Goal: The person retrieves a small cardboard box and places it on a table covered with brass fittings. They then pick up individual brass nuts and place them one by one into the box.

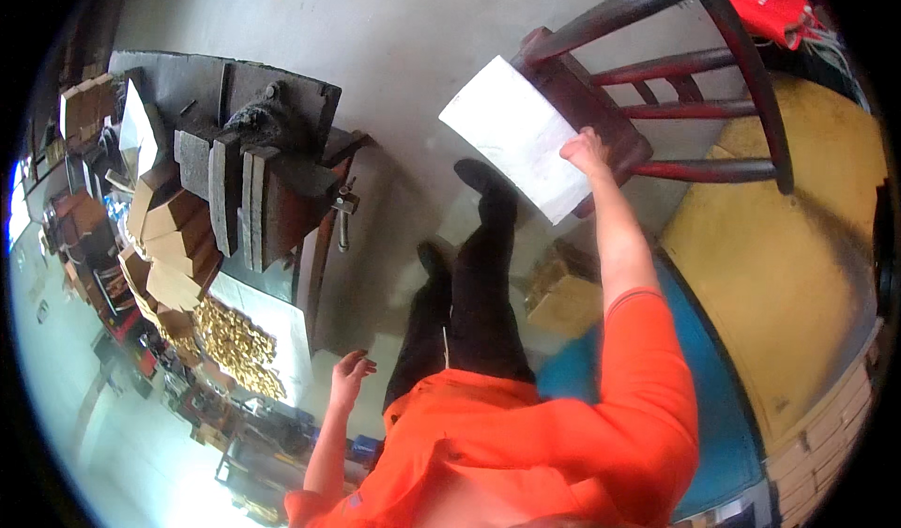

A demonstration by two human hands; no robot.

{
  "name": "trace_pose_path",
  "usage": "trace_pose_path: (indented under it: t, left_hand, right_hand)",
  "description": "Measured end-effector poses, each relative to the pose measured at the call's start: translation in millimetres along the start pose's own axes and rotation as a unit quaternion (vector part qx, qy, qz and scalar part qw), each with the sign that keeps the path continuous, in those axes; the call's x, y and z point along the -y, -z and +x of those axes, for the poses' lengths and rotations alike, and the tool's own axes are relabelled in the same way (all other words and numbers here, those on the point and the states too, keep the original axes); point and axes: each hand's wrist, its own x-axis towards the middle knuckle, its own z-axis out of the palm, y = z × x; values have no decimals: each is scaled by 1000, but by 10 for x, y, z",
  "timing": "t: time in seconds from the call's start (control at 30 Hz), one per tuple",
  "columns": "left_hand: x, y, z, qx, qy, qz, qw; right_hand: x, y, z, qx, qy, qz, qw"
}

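My right hand is stretched out to the upper right and grips the edge of a white flat sheet, held over the seat of a dark wooden chair. My left hand hangs low at my side with its fingers loosely curled and nothing in it, near the edge of a workbench. My orange top fills the lower middle, and my dark trousers and shoes stand on the grey floor.
A dark machine with upright plates sits on the bench at left. Folded brown cardboard boxes and a heap of small golden parts lie beside it. A round yellow and blue surface is at right, a red bag above it.
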Motion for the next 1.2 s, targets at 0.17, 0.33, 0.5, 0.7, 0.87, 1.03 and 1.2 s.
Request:
trace_pose_path:
  t: [0.17, 0.33, 0.5, 0.7, 0.87, 1.03, 1.2]
  left_hand:
    - [168, 221, 322, 9, -83, 22, 996]
    - [855, 524, 541, 24, -72, 31, 997]
    - [1397, 742, 496, 46, -40, 71, 996]
    - [1496, 599, 307, 44, -7, 157, 987]
    - [1058, -100, 311, 64, -52, 221, 972]
    - [686, -782, 313, 81, -102, 252, 959]
    - [598, -803, 252, 106, -108, 284, 947]
  right_hand:
    - [-139, -535, -330, -73, -16, 3, 997]
    - [-405, -1371, -1412, -227, 182, 204, 934]
    - [-1250, -2091, -3150, -352, 71, 339, 869]
    - [-2910, -3212, -4178, -310, -82, 456, 830]
    - [-3610, -3995, -4099, -318, -81, 394, 859]
    - [-3732, -4263, -3644, -123, -384, 417, 815]
    - [-3695, -4192, -3474, 31, -401, 229, 886]
